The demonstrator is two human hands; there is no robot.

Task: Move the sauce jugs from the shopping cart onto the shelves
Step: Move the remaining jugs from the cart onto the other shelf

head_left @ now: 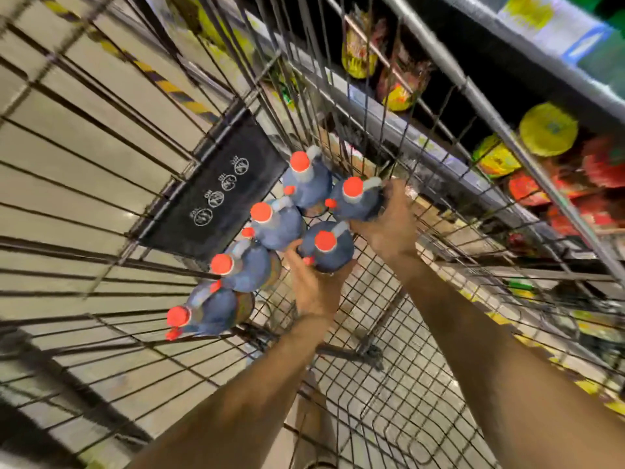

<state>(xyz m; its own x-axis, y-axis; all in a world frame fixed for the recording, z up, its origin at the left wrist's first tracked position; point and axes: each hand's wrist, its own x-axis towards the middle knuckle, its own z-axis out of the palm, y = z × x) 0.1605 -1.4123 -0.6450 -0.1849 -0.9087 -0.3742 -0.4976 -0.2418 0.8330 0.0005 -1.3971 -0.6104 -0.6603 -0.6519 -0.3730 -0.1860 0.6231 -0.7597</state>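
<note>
Several dark sauce jugs with red caps stand in the far end of the wire shopping cart (389, 401). My left hand (313, 282) cups the near jug (326, 247) from below and the side, fingers curled round its body. My right hand (394, 221) grips the side of the far right jug (355, 198). Other jugs stand to the left: one at the back (306, 177), one in the middle (275, 221), and two nearer the cart's left wall (243, 265) (206, 309). The picture is blurred by motion.
The cart's black child-seat flap (216, 194) with white icons stands behind the jugs. Store shelves (507, 184) with yellow and red packaged goods run along the right, beyond the cart's right wall. Tiled floor with a striped yellow-black line lies to the left.
</note>
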